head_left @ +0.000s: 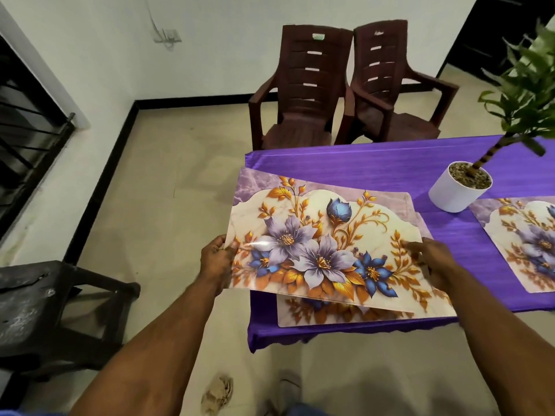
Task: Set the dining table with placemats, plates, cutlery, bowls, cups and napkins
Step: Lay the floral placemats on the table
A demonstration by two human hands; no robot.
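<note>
Views: 1, head-worn, wide-angle. Position: above and just short of the near left corner of the surface draped in shiny purple cloth [375,166]. Facing: forward and steeply down. Range: close; both forearms run in from the bottom edge. Far field: 2 dark brown slatted plastic chairs [345,85] against a white wall [210,40]. Edges bow.

Count as you see it from your head camera: three floral placemats in view, namely the top placemat [324,250] in your hands, the lower placemat [345,315] beneath it at the table edge, and the far placemat [522,244] at right. One potted plant [456,190]. Two brown plastic chairs: left chair [303,85], right chair [393,82]. One dark stool [45,307].
</note>
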